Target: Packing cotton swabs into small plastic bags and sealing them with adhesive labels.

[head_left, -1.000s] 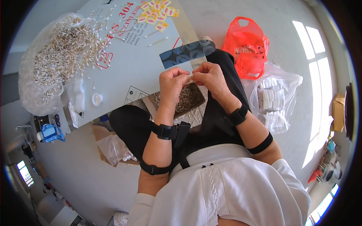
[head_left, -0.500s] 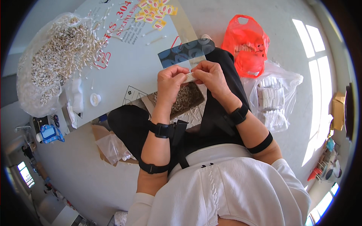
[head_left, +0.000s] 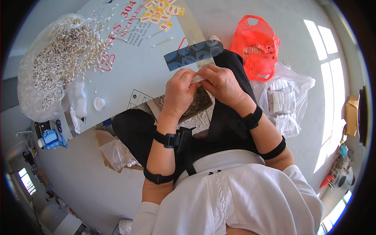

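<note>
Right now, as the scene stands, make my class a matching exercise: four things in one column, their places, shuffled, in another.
Things:
1. small white item
2. red plastic bag
3. large swab heap
4. yellow-and-white cards

Places:
A. spilling from a clear bag at the left
B. on the far part of the table
C. between the left hand and right hand
D. to the right of the table

Pairs: 1-C, 2-D, 3-A, 4-B

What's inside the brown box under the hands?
Lots of thin, loose sticks that look like cotton swabs lie inside the box. The left hand and wrist hide part of it. The top sticks cover the bottom, so what's underneath can't be seen.
</note>
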### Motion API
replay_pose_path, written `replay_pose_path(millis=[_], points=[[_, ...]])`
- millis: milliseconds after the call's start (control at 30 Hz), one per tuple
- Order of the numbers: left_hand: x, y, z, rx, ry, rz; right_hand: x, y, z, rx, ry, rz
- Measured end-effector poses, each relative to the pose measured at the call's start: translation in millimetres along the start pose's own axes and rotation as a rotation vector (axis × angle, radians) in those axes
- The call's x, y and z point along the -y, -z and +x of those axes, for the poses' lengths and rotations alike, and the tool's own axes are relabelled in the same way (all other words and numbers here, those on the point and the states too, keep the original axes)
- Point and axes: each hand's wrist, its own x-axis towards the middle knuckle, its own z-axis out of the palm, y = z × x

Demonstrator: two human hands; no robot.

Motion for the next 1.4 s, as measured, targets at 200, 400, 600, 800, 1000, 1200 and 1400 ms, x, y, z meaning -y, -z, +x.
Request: replay_pose_path(millis=[200,400,600,800,1000,1200,1400], points=[[7,-1,2,-0.046,-0.201,0.176,-1,4,6,0.08,0.073,-0.028],[9,2,-1,-0.034,-0.165,0.218,-8,1,4,0.033,0.1,-0.093],[10,5,0,-0.059,-0.082,0.094,-6,1,7,0.019,0.026,0.022],[-12,27,-1,0.065,0.39,-0.563,-1,16,9,0.07,-0.444,0.602],[-12,36,-9,0.023,0.382,-0.888,-6,16,9,0.04,-0.807,1.152],[-16,33,-14,0.033,0.273,-0.771,-2,14,7,0.037,-0.823,1.197],[-22,31,-13,0.057,0.25,-0.693,0,11,5,0.033,-0.86,1.282]])
